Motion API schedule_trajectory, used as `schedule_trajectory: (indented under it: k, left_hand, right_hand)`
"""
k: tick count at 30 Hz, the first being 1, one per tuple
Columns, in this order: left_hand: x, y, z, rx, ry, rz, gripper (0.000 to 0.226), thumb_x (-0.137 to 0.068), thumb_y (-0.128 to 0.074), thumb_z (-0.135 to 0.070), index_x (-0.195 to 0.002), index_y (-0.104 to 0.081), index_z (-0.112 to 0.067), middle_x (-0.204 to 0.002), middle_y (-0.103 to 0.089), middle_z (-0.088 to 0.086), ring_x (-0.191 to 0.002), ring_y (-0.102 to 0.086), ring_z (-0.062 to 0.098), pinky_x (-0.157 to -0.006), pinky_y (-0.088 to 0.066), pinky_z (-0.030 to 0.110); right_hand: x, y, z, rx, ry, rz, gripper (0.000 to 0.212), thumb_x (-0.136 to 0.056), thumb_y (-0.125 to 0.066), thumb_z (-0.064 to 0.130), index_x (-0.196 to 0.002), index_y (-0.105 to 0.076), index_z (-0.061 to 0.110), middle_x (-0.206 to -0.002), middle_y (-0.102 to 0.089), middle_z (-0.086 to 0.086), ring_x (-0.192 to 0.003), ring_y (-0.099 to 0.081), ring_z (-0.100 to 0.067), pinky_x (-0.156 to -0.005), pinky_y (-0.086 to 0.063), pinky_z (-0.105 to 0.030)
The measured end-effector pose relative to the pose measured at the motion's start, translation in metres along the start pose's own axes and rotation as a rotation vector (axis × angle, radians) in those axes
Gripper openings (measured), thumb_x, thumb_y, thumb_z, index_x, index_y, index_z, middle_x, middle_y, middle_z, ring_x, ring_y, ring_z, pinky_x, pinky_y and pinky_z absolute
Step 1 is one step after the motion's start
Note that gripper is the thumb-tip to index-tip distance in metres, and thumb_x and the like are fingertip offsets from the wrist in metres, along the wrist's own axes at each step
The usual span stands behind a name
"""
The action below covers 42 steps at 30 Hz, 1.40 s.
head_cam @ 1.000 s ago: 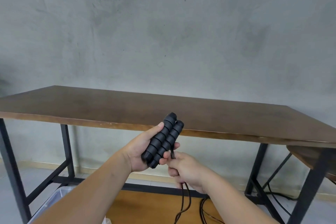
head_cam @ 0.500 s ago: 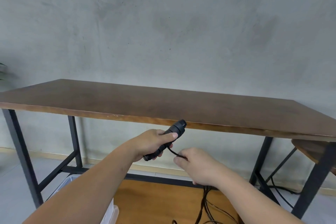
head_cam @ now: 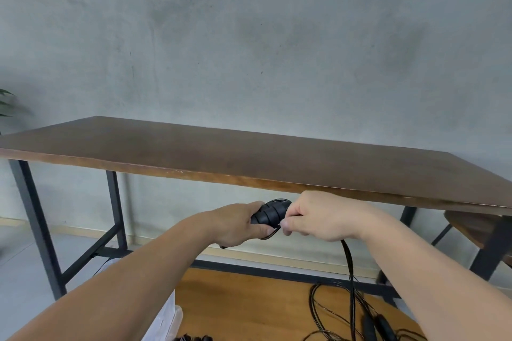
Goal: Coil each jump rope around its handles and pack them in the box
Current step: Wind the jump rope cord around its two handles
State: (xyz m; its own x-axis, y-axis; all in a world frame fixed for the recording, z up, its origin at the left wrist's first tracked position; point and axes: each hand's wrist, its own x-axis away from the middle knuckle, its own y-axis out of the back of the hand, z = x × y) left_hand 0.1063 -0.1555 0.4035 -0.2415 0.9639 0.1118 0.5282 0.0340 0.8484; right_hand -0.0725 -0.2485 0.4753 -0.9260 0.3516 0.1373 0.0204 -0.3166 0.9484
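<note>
My left hand (head_cam: 238,225) grips the pair of black ribbed jump rope handles (head_cam: 270,213), held together in front of the table's near edge. My right hand (head_cam: 318,217) is right beside them, pinching the thin black rope (head_cam: 349,263) at the handles' far end. One turn of rope lies over the handles. The rest of the rope hangs down from my right hand to the floor. More black ropes and handles (head_cam: 374,321) lie tangled on the floor at the lower right. A clear plastic box (head_cam: 166,321) shows partly behind my left forearm.
A long brown wooden table (head_cam: 249,158) on black metal legs stands against a grey wall. A second wooden surface (head_cam: 476,227) juts in at the right. An orange-brown floor board (head_cam: 249,302) lies under the table. Plant leaves (head_cam: 5,102) show at far left.
My right hand rose from below the handles to their far end, carrying the rope up and over them. The handles tilted lower in my left hand. The view dropped, showing more floor.
</note>
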Motion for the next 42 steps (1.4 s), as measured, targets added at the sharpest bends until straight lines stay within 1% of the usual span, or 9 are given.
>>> schedule_trajectory:
  k: [3, 6, 13, 20, 26, 30, 33, 37, 42]
  left_hand:
    - [0.001, -0.005, 0.003, -0.003, 0.029, 0.002, 0.041, -0.097, -0.049, -0.054, -0.130, -0.043, -0.031, -0.094, -0.060, -0.002, -0.080, -0.055, 0.015, -0.072, -0.047, 0.029]
    - [0.005, -0.005, 0.007, -0.002, 0.037, 0.031, 0.046, -0.097, -0.046, -0.057, -0.134, -0.042, -0.030, -0.100, -0.061, 0.001, -0.089, -0.056, 0.017, -0.084, -0.048, 0.033]
    - [0.003, -0.013, 0.001, -0.182, 0.131, 0.044, 0.051, -0.092, -0.054, -0.058, -0.130, -0.041, -0.026, -0.110, -0.062, 0.002, -0.097, -0.061, 0.024, -0.090, -0.052, 0.042]
    - [0.017, -0.026, -0.031, -0.473, 0.072, 0.025, 0.047, -0.093, -0.059, -0.051, -0.125, -0.048, -0.019, -0.110, -0.062, 0.003, -0.099, -0.062, 0.026, -0.089, -0.052, 0.041]
    - [0.040, -0.024, -0.043, -0.206, -0.089, 0.062, 0.051, -0.086, -0.063, -0.059, -0.125, -0.051, -0.028, -0.099, -0.064, 0.001, -0.089, -0.060, 0.019, -0.084, -0.053, 0.037]
    - [0.044, -0.009, -0.040, 0.119, -0.188, -0.072, 0.030, -0.085, -0.071, -0.049, -0.106, -0.056, -0.036, -0.083, -0.056, -0.008, -0.073, -0.053, 0.008, -0.068, -0.045, 0.020]
    - [0.040, -0.003, -0.029, 0.244, -0.184, -0.131, 0.034, -0.081, -0.076, -0.044, -0.108, -0.057, -0.037, -0.087, -0.061, -0.005, -0.073, -0.057, 0.016, -0.065, -0.047, 0.024]
    - [0.034, 0.003, -0.017, 0.498, -0.076, -0.175, 0.060, -0.071, -0.078, -0.039, -0.125, -0.053, -0.034, -0.095, -0.068, 0.003, -0.065, -0.061, 0.015, -0.064, -0.054, 0.032]
    - [0.022, 0.007, -0.018, 0.203, 0.012, -0.334, 0.028, -0.075, -0.071, -0.020, -0.099, -0.062, -0.030, -0.074, -0.060, -0.008, -0.056, -0.051, 0.011, -0.054, -0.045, 0.023]
  right_hand:
    - [-0.003, -0.003, 0.002, 0.062, -0.034, 0.016, 0.033, -0.104, -0.043, 0.032, -0.096, -0.073, 0.020, -0.075, -0.063, 0.010, -0.073, -0.055, -0.008, -0.074, -0.045, -0.026]
    - [0.001, 0.003, -0.001, 0.047, -0.081, 0.025, 0.029, -0.104, -0.044, 0.029, -0.086, -0.067, 0.026, -0.078, -0.069, 0.010, -0.065, -0.055, -0.004, -0.064, -0.041, -0.021]
    - [-0.003, -0.015, 0.011, 0.290, -0.058, 0.102, 0.024, -0.101, -0.046, 0.016, -0.105, -0.069, 0.011, -0.097, -0.070, -0.008, -0.077, -0.057, -0.016, -0.070, -0.051, -0.029]
    - [-0.012, -0.012, 0.027, 0.361, 0.108, 0.027, 0.023, -0.095, -0.055, 0.024, -0.087, -0.075, 0.016, -0.076, -0.068, 0.001, -0.071, -0.060, -0.015, -0.063, -0.051, -0.030]
    - [-0.035, 0.015, -0.023, -0.303, 0.130, 0.075, 0.015, -0.077, -0.082, 0.031, -0.080, -0.078, 0.017, -0.064, -0.065, 0.013, -0.059, -0.051, -0.006, -0.059, -0.043, -0.028]
    - [-0.051, -0.017, -0.057, -0.826, 0.035, 0.023, 0.015, -0.083, -0.074, 0.031, -0.082, -0.076, 0.017, -0.074, -0.065, 0.000, -0.070, -0.053, -0.014, -0.067, -0.042, -0.030]
    - [-0.060, -0.047, -0.062, -1.185, -0.060, -0.040, 0.029, -0.101, -0.051, 0.016, -0.078, -0.068, 0.014, -0.063, -0.047, -0.003, -0.058, -0.032, -0.015, -0.056, -0.025, -0.027]
    - [-0.058, -0.079, -0.050, -1.381, -0.105, -0.045, 0.024, -0.104, -0.046, 0.026, -0.100, -0.061, 0.007, -0.058, -0.036, 0.004, -0.050, -0.021, -0.010, -0.048, -0.018, -0.023]
    - [-0.048, -0.109, -0.017, -1.319, -0.198, -0.085, 0.039, -0.106, -0.039, 0.036, -0.099, -0.061, 0.004, -0.058, -0.036, 0.004, -0.048, -0.022, -0.009, -0.047, -0.020, -0.023]
